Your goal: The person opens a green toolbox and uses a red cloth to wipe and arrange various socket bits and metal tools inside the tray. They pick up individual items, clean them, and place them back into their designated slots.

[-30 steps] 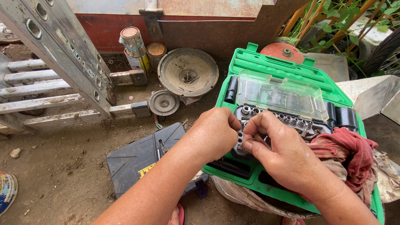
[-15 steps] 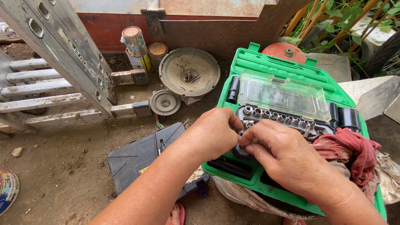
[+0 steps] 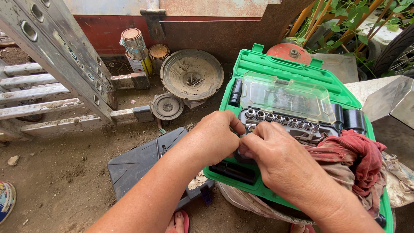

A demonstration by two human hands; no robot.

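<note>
— Both hands met over the open green socket-set case (image 3: 297, 73), didn't they?

— They did. The left hand (image 3: 213, 140) was curled, fingertips pinched against those of the right hand (image 3: 280, 162), at the near end of the socket row (image 3: 282, 121). Whatever small piece sat between them was hidden, so I couldn't tell whether either hand held anything.

— Which way did the row lie?

— Its long axis ran from the fingertips off to the right, just beyond them; the left hand was nearer its first sockets.

— And around that?

— A clear plastic inner lid (image 3: 286, 97) stood behind the row, a red rag (image 3: 360, 151) lay at the right, a dark grey case (image 3: 146, 166) sat on the dirt ground at the left, beyond it an old speaker cone (image 3: 192, 75), paint cans (image 3: 136, 49) and a ladder (image 3: 56, 47).
</note>
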